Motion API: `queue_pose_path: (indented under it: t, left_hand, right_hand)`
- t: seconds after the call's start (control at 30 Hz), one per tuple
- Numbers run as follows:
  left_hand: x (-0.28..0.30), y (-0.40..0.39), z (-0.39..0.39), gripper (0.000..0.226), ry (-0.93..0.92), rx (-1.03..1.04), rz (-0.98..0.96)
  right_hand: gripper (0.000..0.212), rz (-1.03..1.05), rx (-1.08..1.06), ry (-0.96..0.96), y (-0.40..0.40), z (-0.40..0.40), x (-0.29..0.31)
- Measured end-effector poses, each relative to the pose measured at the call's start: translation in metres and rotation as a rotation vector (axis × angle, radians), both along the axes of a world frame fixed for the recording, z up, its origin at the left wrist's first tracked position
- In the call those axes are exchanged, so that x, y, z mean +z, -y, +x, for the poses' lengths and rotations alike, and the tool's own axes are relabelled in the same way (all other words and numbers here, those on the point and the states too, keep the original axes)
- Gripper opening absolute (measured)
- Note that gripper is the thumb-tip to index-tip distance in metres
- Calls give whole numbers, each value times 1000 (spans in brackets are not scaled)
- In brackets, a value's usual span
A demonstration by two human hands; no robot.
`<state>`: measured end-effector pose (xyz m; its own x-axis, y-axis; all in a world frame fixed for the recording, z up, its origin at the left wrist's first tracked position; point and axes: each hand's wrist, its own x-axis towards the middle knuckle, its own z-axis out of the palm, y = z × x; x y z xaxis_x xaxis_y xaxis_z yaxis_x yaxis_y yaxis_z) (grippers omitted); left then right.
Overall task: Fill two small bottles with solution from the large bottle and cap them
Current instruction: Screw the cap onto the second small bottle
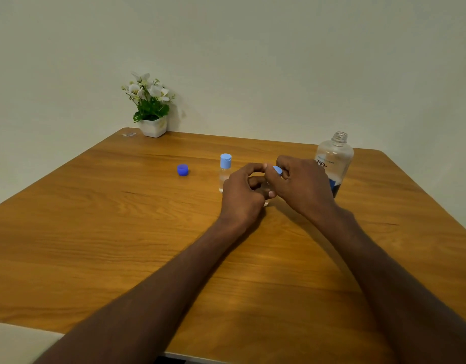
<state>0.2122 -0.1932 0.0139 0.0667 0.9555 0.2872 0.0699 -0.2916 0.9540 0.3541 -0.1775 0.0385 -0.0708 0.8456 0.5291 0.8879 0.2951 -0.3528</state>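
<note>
A wooden table (121,232) is filling the frame; centre-right, the left hand (242,190) is gripping the second small bottle (266,199) while the right hand (302,182) is pinching its light blue cap (277,170) — seat it square, then twist.

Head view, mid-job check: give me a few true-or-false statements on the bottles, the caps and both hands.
1. The large bottle stands uncapped. True.
2. The small bottle left of the hands has no cap. False: a light blue flip cap sits on it.
3. The dark blue cap lies on the table, apart from every bottle. True.
4. The right hand is empty. False: it pinches a light blue cap.
5. The left hand lies flat on the table. False: its fingers curl round a clear second small bottle, mostly hidden.
</note>
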Motion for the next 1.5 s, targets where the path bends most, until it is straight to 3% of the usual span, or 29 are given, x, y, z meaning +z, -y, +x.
queue_pose_path:
  t: [0.23,0.43,0.63,1.07,1.17,1.27,1.4,1.5]
  left_hand:
    - [-5,-1,1,37,-44,42,35]
    - [-8,-7,3,31,-41,105,38]
    - [-10,-11,5,29,-201,219,112]
    - [-12,-2,2,23,-310,355,150]
    - [-10,5,1,16,-340,423,183]
    - [-5,10,-1,13,-307,481,213]
    - [6,12,-17,16,-207,510,321]
    - [13,8,-42,22,-137,604,349]
  right_hand:
    - [51,29,-151,-45,-1,-9,-5]
    - [42,112,-139,-65,4,-15,-10]
    - [26,122,-68,-9,2,-17,-9]
    - [37,31,-48,-121,2,-18,-17]
    - [50,21,-46,-142,7,-18,-19]
    - [54,110,-60,-156,13,-21,-14]
    - [29,368,-28,-232,20,-24,-7]
    - [22,453,35,-229,24,-27,-7]
